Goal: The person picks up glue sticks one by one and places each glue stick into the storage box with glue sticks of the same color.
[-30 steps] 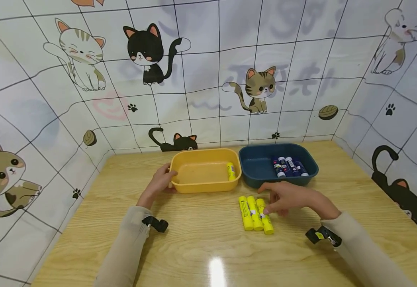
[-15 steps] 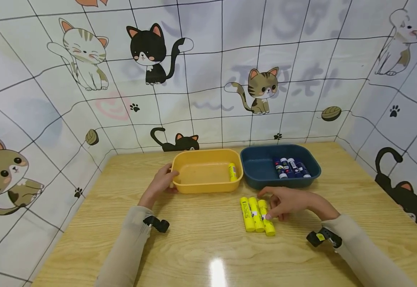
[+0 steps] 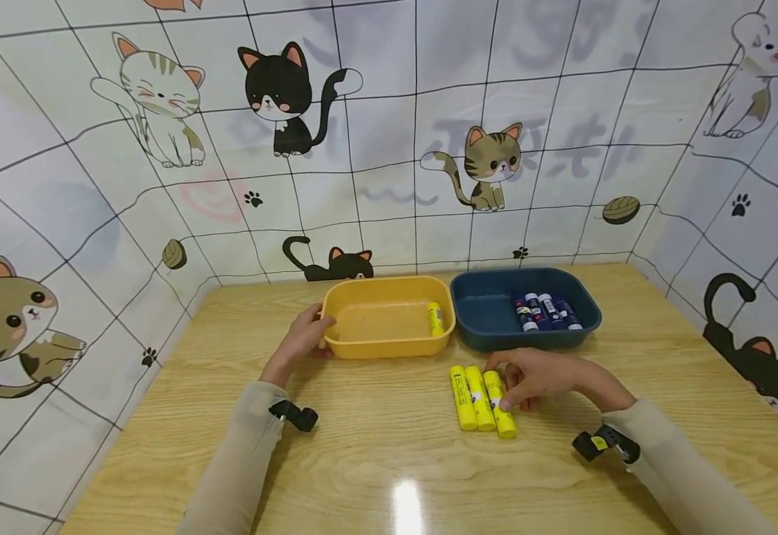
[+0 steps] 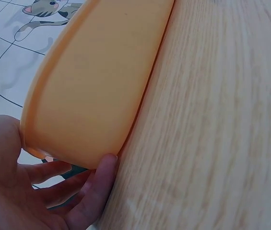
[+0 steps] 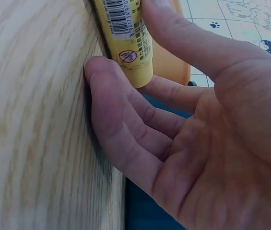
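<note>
In the head view three yellow glue sticks lie side by side on the table, and the rightmost glue stick [image 3: 499, 416] is slightly askew from its neighbours. My right hand [image 3: 541, 375] pinches that one, thumb on its label and index finger at its far end. The right wrist view shows the same stick's barcode side [image 5: 125, 28] beside the thumb [image 5: 188, 36], with the other fingers curled below. My left hand [image 3: 303, 334] grips the left end of a yellow bin [image 3: 382, 348], thumb over the rim and fingers against the outer wall. One short yellow glue stick [image 3: 435, 319] is inside it.
A dark blue bin [image 3: 489, 316] stands right against the yellow bin and holds several dark blue glue sticks [image 3: 549, 312] at its right side. Behind them rises a wall sheet [image 3: 389, 193] with cat drawings. The wooden table [image 3: 362, 431] runs toward me.
The right hand has come down and slightly nearer to me at the rightmost glue stick. The left hand and both bins stay in place; the head view has shifted a little.
</note>
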The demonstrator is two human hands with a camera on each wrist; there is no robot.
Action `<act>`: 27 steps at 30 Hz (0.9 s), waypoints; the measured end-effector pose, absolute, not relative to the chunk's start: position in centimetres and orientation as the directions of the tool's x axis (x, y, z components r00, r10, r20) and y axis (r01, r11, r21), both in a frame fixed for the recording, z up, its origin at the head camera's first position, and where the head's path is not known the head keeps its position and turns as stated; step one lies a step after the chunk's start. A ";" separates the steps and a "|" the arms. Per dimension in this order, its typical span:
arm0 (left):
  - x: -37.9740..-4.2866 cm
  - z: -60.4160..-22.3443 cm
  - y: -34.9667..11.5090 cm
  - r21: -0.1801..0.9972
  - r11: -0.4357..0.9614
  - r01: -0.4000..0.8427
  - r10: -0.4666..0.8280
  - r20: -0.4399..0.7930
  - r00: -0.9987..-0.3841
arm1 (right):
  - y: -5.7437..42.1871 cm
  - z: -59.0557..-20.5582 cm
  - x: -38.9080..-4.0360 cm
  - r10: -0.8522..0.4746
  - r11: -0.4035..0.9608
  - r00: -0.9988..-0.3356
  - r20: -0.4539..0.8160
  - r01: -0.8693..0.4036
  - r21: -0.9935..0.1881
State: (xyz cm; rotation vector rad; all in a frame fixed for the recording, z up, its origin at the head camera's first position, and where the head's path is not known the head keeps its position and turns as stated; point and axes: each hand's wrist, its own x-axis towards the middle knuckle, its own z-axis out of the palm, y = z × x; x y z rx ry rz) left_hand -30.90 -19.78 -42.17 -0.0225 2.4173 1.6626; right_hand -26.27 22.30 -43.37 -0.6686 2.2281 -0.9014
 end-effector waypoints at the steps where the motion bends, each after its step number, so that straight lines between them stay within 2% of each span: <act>1: -30.9 -42.1 -19.7 0.921 0.368 -0.128 0.106 -0.179 -0.978 | 22.3 -43.3 -26.2 -0.648 0.635 -0.669 -0.365 -0.209 -0.744; 8: -31.1 -42.5 -19.6 0.921 0.366 -0.131 0.125 -0.188 -0.974 | 22.8 -43.3 -26.1 -0.660 0.622 -0.660 -0.359 -0.211 -0.754; 18: -32.9 -45.3 -20.4 0.923 0.373 -0.100 0.099 -0.147 -0.984 | 23.4 -43.1 -26.3 -0.681 0.618 -0.674 -0.287 -0.319 -0.718; 27: -32.9 -45.4 -20.5 0.919 0.384 -0.092 0.063 -0.126 -0.990 | 23.1 -42.3 -26.6 -0.661 0.626 -0.726 -0.190 -0.394 -0.673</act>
